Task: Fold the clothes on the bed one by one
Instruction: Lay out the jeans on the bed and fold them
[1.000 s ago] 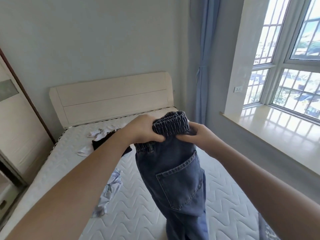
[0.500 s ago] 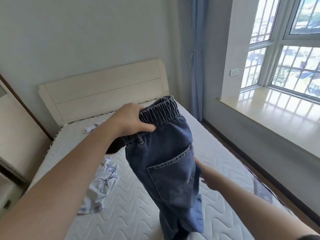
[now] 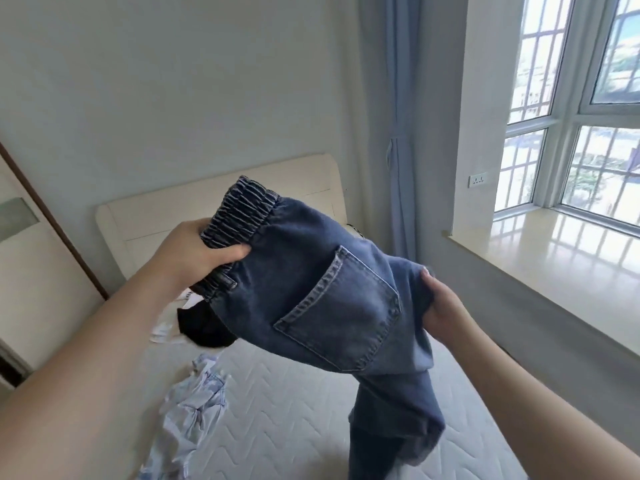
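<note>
Head view: left hand (image 3: 204, 252) is gripping the elastic waistband of the jeans (image 3: 322, 292), bunched in curled fingers, raised over the mattress (image 3: 294, 403). Right hand (image 3: 441, 306) is clutching the seat edge to the right, probably stretching the fabric flat. Legs are trailing down, near. A pale shirt (image 3: 194, 407) and a black garment (image 3: 201, 327) are lying left, awaiting folding.

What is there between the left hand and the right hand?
In the head view, the jeans stretch between the hands: the left hand grips the elastic waistband, and the right hand holds the seat edge, with the back pocket between them.
</note>
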Action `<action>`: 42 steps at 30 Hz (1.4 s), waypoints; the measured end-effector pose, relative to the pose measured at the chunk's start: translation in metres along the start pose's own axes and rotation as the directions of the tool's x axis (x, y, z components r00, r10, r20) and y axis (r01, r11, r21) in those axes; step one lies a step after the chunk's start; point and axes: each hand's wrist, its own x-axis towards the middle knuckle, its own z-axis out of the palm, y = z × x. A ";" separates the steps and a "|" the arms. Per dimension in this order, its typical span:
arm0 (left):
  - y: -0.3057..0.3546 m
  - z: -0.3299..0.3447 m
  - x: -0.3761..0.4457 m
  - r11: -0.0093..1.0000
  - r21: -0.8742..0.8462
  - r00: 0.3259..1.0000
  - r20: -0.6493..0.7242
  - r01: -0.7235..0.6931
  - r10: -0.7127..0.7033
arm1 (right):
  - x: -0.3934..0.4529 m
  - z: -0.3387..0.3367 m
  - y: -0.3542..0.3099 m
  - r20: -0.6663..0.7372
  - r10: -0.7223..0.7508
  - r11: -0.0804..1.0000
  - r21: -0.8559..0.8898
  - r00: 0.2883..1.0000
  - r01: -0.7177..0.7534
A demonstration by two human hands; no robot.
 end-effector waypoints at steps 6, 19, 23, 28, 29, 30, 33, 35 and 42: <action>-0.004 0.005 0.007 0.970 -0.227 0.996 0.050 0.088 -0.079 | -0.016 0.021 -0.124 0.015 -0.346 0.922 -0.181 0.938 0.343; 0.027 0.039 0.013 0.834 -0.549 0.990 0.139 0.051 0.031 | -0.049 0.058 -0.257 0.207 -0.797 0.352 -0.604 0.568 0.715; 0.007 0.058 -0.001 0.827 -0.549 0.980 0.199 0.125 -0.016 | -0.038 0.035 -0.242 0.194 -0.705 0.470 -0.592 0.682 0.654; -0.049 0.105 -0.047 0.817 -0.459 0.922 0.325 0.349 -0.211 | -0.015 -0.019 -0.170 0.129 -0.527 0.592 -0.654 0.840 0.471; -0.064 0.117 -0.063 0.799 -0.449 0.902 0.350 0.399 -0.253 | -0.012 -0.033 -0.150 0.120 -0.472 0.614 -0.666 0.873 0.423; -0.081 0.129 -0.079 0.781 -0.434 0.880 0.369 0.448 -0.300 | -0.008 -0.049 -0.127 0.113 -0.409 0.629 -0.684 0.906 0.369; -0.126 0.163 -0.132 0.727 -0.364 0.801 0.412 0.582 -0.434 | -0.003 -0.095 -0.060 0.075 -0.236 0.645 -0.734 0.969 0.214; -0.153 0.180 -0.164 0.684 -0.337 0.753 0.422 0.647 -0.504 | -0.003 -0.117 -0.025 0.038 -0.151 0.671 -0.730 0.988 0.131; -0.216 0.205 -0.280 0.450 -0.300 0.539 0.401 0.841 -0.741 | -0.008 -0.141 0.085 0.022 0.118 0.591 -0.805 0.993 -0.053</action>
